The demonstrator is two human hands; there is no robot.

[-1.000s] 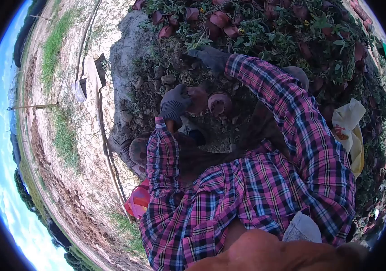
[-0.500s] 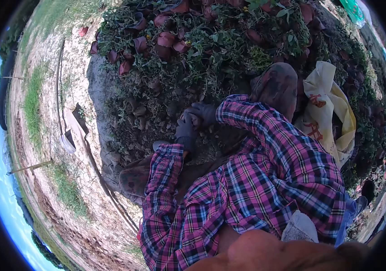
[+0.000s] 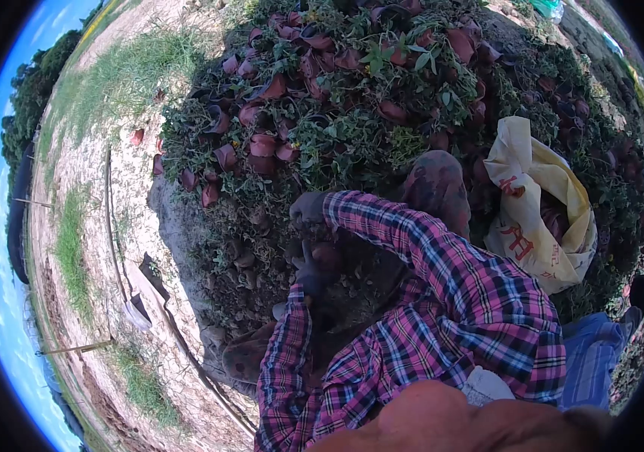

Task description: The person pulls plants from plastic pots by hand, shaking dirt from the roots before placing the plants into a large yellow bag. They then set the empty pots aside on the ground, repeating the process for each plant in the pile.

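Open field, bare pale soil to the left, grass strips beyond, sky at the rim. A thin pipe runs along the ground. Far centre: a big heap of uprooted green plants, mixed through with reddish-brown nursery pots. A yellow-white sack lies mouth-open at the right of the heap.

The person crouches at the heap's near edge, plaid sleeves, dark gloves. Left hand sits low over dark dirt, fingers curled round a small pot, which lies just in front of the heap, near the centre. It is shaded, so the grip is partly a judgement.

Change noted: half a second ago both hands met on that pot. The right hand has now come off it and lies farther out, at the heap's edge among the stems. I cannot tell whether its fingers are spread or closed on anything. The pot is thus left to the left hand alone.
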